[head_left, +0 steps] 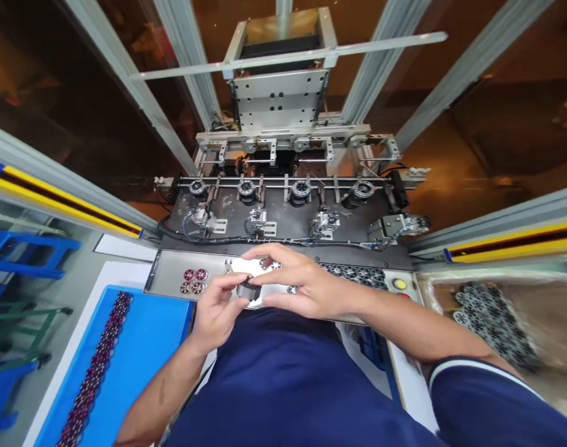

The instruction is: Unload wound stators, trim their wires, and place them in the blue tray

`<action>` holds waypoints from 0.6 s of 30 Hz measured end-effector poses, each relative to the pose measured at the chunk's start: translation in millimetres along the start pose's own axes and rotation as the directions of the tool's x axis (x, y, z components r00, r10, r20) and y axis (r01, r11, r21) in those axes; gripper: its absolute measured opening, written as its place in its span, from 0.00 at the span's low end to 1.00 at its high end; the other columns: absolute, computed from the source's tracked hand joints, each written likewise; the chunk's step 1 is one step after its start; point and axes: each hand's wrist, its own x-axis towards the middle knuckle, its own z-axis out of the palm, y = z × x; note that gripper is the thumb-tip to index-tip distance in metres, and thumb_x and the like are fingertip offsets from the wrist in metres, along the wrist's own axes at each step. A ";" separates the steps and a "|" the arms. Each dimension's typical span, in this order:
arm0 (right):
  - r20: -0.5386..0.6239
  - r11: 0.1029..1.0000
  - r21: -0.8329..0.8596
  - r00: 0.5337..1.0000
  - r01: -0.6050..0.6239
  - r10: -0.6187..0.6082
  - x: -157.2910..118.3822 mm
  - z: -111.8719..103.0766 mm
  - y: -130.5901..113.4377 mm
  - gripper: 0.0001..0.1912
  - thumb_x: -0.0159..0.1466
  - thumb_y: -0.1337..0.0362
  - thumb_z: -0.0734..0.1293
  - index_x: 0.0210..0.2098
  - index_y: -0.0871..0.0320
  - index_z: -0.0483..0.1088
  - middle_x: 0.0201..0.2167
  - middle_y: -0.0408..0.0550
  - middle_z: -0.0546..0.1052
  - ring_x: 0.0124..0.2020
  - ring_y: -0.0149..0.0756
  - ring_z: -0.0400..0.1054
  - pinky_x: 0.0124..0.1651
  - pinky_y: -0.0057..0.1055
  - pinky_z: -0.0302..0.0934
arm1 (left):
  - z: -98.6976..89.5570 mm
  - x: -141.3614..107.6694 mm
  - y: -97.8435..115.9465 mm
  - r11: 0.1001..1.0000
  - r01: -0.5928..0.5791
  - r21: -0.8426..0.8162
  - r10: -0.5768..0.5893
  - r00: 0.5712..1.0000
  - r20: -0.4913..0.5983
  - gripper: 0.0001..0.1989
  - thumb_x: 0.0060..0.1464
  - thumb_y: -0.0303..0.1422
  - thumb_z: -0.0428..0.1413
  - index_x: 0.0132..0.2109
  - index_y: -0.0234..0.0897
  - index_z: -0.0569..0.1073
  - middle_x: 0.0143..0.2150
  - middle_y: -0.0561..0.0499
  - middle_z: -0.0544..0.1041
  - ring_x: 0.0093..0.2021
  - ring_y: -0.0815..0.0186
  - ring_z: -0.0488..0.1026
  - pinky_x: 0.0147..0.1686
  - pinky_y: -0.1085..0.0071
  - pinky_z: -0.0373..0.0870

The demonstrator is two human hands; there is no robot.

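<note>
Just above the work tray, in front of my body, I see a small dark round part (249,290), shaped like a short cylinder. My left hand (218,310) pinches it between thumb and fingers from the left. From the right, my right hand (306,287) reaches over it, a fingertip on its upper edge and the thumb near its lower side. A white surface (239,266) shows behind the hands. Left of them in the metal tray (167,273) lie several red and dark round parts (195,281). Several dark, spoked round parts (358,275) sit beyond my right wrist.
A machine fixture (283,214) with several round stations stands ahead. Yellow light bars (69,202) flank both sides. A blue tray (148,354) at left holds a long row of round parts. A plastic-lined box (432,285) with grey parts and a yellow button (399,284) are at right.
</note>
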 end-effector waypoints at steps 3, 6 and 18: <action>0.206 0.981 0.178 0.977 -0.084 0.046 6.6 -19.3 -3.3 0.09 0.69 0.67 0.66 0.43 0.60 0.79 0.63 0.61 0.70 0.64 0.40 0.67 0.61 0.41 0.66 | -8.1 -2.3 1.1 0.991 -0.121 0.058 0.111 0.983 0.147 0.19 0.53 0.30 0.67 0.52 0.44 0.78 0.48 0.46 0.83 0.51 0.58 0.79 0.52 0.64 0.75; 0.336 0.943 0.289 0.940 -0.162 0.058 10.6 -23.8 1.2 0.06 0.67 0.69 0.69 0.39 0.60 0.80 0.65 0.57 0.69 0.66 0.40 0.64 0.67 0.38 0.60 | -12.6 -3.6 3.6 0.968 -0.222 0.116 0.186 0.947 0.261 0.23 0.54 0.27 0.65 0.56 0.47 0.77 0.51 0.47 0.82 0.52 0.58 0.79 0.50 0.64 0.76; 0.338 0.948 -0.099 0.886 -0.303 0.319 0.9 -111.1 58.3 0.12 0.71 0.66 0.64 0.48 0.58 0.79 0.72 0.52 0.59 0.73 0.40 0.51 0.72 0.40 0.50 | -57.6 -5.6 -9.9 0.919 -0.033 0.393 0.005 0.997 0.072 0.28 0.62 0.36 0.59 0.66 0.44 0.64 0.54 0.43 0.80 0.47 0.58 0.81 0.49 0.62 0.77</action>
